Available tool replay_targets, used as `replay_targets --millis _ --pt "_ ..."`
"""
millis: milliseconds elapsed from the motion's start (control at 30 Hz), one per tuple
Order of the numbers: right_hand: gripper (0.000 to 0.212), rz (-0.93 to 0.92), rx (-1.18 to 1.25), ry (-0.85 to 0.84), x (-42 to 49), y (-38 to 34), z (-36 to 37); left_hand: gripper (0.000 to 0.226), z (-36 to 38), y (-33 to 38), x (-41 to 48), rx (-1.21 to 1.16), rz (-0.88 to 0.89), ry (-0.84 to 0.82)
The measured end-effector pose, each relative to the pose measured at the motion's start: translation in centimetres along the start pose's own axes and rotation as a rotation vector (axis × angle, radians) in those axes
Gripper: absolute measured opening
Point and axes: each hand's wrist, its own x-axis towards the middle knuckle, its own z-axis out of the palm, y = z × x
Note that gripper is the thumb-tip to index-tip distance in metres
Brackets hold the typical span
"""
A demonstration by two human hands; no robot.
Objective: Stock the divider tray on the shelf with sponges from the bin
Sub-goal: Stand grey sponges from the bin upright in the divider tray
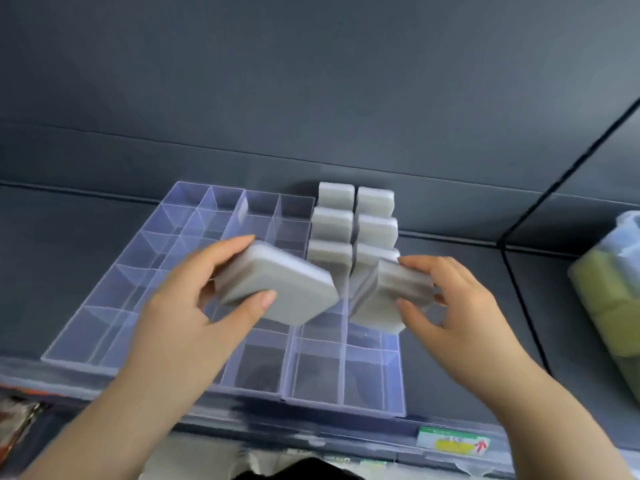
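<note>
A clear plastic divider tray (pixel 104 320) lies on the dark shelf. Several grey sponges (pixel 336 223) stand upright in two columns of its compartments at the back right. My left hand (pixel 194 306) grips a grey sponge (pixel 280 289) by its edges, tilted, above the middle of the tray. My right hand (pixel 453 299) holds another grey sponge (pixel 384 292) upright over the right column, just in front of the standing ones, its lower end down at the compartments. The bin is not in view.
Packs of yellow-green and pale blue items (pixel 609 296) sit on the shelf at the far right. A black frame bar (pixel 519 292) runs between them and the tray. A price label (pixel 453 441) is on the shelf's front edge.
</note>
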Motion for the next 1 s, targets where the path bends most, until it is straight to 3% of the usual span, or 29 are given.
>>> replay_targets --millis 333,567,1000 --pt "0.042 0.143 -0.168 0.107 -0.9 -1.6 1.5 0.045 -0.3 -1.2 4.7 0.047 0.212 -0.26" --pt "0.043 0.108 -0.283 -0.018 -0.8 -1.1 3.3 0.046 1.3 -1.5 5.5 0.208 0.465 -0.25" --pt "0.043 0.102 -0.209 -0.008 -1.5 0.3 4.0 0.051 4.2 -2.1 4.1 0.362 0.44 -0.36"
